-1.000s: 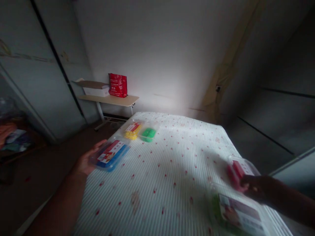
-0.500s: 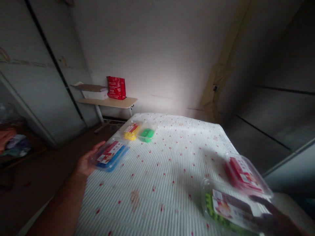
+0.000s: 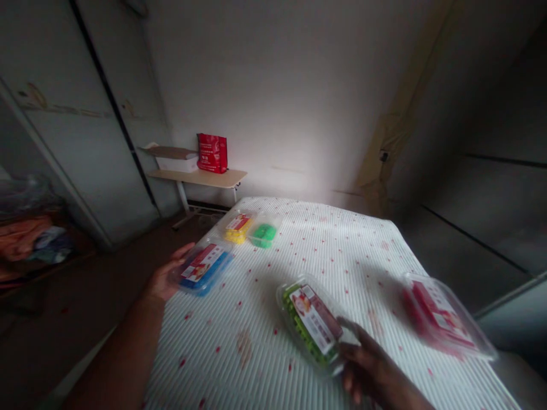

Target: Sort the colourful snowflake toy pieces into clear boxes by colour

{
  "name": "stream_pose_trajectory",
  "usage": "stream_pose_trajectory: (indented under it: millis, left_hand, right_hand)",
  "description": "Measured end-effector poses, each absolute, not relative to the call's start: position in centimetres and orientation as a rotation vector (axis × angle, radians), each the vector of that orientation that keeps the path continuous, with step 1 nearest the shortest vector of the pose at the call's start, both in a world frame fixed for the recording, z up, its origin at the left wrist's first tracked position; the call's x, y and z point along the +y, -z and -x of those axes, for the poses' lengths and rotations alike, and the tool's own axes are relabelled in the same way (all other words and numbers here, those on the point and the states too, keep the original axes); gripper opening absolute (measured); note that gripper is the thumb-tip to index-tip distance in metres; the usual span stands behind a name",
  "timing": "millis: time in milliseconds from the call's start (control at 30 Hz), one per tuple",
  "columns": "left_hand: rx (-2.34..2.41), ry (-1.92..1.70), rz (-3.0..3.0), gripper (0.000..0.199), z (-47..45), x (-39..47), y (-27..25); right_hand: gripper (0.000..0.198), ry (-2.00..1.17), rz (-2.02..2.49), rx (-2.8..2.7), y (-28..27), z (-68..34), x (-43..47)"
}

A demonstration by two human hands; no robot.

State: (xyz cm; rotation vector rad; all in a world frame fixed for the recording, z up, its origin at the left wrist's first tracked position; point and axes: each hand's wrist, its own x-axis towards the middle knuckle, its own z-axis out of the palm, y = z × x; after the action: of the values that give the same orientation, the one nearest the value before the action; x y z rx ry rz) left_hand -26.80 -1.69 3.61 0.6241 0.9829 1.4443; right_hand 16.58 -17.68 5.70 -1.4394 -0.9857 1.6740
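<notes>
- Blue box (image 3: 203, 270), our landmark: a clear tub resting on the spotted cover (image 3: 233, 304), close to the cover's left edge.
- Left hand (image 3: 167, 276): set against the outer end of the blue box, fingers extended along its rim. The thumb is hidden, so we cannot tell whether the hand pinches or merely steadies; we judge that its contact guards the box beside that edge.
- Right hand (image 3: 363, 364): right of the blue box and nearer to us, thumb and fingers pinching the lime-green box (image 3: 310, 322) at its near end. This hold, we judge, lets one hand steer the box while most of its top stays uncovered.
- Yellow box (image 3: 238, 229) and green box (image 3: 264, 234): just beyond the blue box, side by side; we judge that such closeness saves space.
- Pink box (image 3: 444, 319): well to the right of the blue box, touched by neither hand.
</notes>
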Motion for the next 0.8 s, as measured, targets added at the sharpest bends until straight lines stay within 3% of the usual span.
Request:
stream_pose_trajectory:
  millis: [300,800]
  left_hand:
    - [0.969,-1.454,-0.615,0.048,27.0,-1.7,-3.6]
    - [0.960,-1.441,-0.632,0.063,27.0,-2.3,-4.5]
  right_hand:
    - [0.088,-1.796,1.105,-0.954,-2.9,-6.6,-14.3]
    - [0.093,-1.891,0.821,-1.016,0.7,0.7,-10.3]
